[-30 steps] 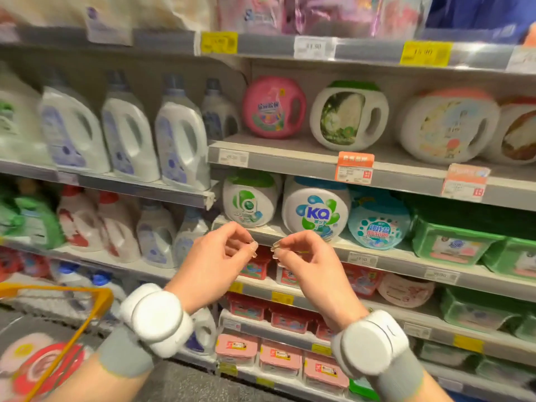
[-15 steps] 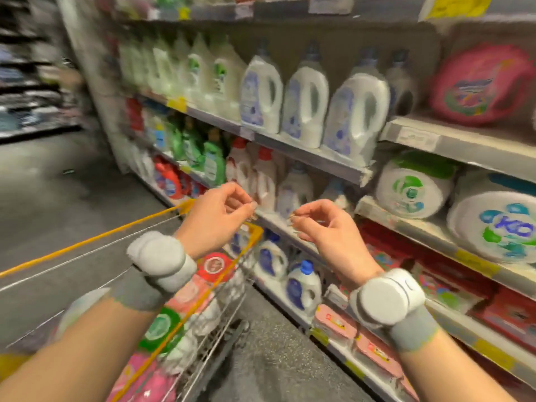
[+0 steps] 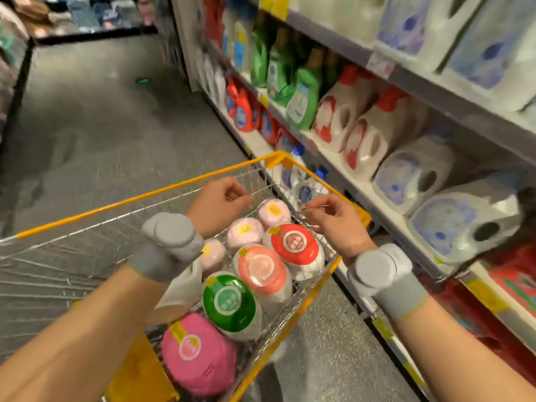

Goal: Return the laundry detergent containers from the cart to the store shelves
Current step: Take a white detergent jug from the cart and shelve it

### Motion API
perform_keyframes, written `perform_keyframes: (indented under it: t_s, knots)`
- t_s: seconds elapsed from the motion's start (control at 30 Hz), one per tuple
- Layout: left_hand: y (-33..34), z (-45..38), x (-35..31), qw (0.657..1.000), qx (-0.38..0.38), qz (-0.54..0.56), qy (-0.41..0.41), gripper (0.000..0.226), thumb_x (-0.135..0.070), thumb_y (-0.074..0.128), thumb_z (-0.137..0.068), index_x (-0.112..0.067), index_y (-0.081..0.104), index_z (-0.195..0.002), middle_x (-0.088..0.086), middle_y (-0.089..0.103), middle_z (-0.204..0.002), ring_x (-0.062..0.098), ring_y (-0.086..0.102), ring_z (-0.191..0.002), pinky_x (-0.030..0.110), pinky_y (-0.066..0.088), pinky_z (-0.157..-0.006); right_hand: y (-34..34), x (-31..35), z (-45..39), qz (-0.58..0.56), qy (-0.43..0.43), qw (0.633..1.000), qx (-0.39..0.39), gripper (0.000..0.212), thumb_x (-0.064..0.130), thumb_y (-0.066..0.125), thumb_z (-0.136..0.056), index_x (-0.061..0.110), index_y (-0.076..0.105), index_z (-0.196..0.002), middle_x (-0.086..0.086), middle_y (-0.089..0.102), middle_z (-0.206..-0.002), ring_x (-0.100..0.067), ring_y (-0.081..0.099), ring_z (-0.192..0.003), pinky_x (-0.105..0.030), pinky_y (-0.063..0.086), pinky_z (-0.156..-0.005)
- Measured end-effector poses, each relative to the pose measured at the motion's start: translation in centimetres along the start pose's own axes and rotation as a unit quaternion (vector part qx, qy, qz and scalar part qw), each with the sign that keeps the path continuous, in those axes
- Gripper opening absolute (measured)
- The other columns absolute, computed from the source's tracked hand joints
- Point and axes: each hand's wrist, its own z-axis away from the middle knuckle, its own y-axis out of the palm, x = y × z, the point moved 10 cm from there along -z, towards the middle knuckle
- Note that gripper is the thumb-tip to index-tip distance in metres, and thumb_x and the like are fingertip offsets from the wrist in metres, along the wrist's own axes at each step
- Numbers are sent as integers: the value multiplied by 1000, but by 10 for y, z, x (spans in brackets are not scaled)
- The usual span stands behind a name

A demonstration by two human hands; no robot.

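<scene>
A wire cart with a yellow rim (image 3: 116, 203) stands below me, next to the store shelves (image 3: 385, 224). In it lie round detergent tubs: a red-lidded one (image 3: 294, 245), a salmon one (image 3: 261, 269), a green one (image 3: 229, 303), a pink one (image 3: 197, 352) and three small pale pink ones (image 3: 245, 232). A white container (image 3: 182, 288) is partly hidden under my left wrist. My left hand (image 3: 217, 203) and right hand (image 3: 333, 220) hover over the cart's far end, fingers loosely curled, holding nothing.
The shelves on the right carry white jugs with red caps (image 3: 362, 140), white jugs with purple labels (image 3: 414, 178), green bottles (image 3: 304, 97) and red bottles (image 3: 243, 111). Grey aisle floor (image 3: 101, 126) stretches to the left. A black-framed display (image 3: 17, 82) stands far left.
My view has swung left and down from the shelf face to the cart. Both hands have dropped from shelf height to just over the tubs, keeping the same loose curl.
</scene>
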Motion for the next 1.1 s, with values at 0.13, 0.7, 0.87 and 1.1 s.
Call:
perform_keyframes:
  t_s: [0.13, 0.7, 0.87, 1.1]
  knots:
    - [-5, -20, 64, 997, -9, 1, -74, 9, -14, 67, -88, -6, 63, -91, 10, 63, -83, 19, 54, -76, 27, 44, -69, 49, -20, -36, 30, 23, 998, 55, 16, 1, 63, -86, 16, 60, -82, -3, 63, -72, -18, 57, -67, -35, 51, -73]
    - [-58, 24, 331, 880, -126, -123, -442, 58, -36, 63, -91, 2, 49, -132, 25, 50, -136, 40, 48, -125, 41, 40, -98, 328, -157, -81, 206, 163, 904, 338, 38, 30, 57, -94, 4, 56, -121, -15, 60, -117, -27, 57, -111, -31, 44, -97]
    - [-43, 49, 379, 847, -121, -91, -510, 70, -52, 52, -91, 4, 46, -133, 29, 51, -135, 43, 49, -124, 42, 39, -99, 346, -180, -76, 258, 189, 888, 330, 41, 22, 47, -99, -6, 49, -129, -21, 54, -133, -34, 52, -123, -33, 42, -90]
    - [-39, 60, 417, 810, -152, -28, -566, 63, -43, 42, -100, 6, 40, -138, 30, 42, -143, 45, 41, -131, 42, 33, -107, 353, -211, -81, 213, 259, 911, 240, 33, 27, 54, -89, 4, 52, -113, -17, 58, -113, -33, 56, -103, -32, 40, -80]
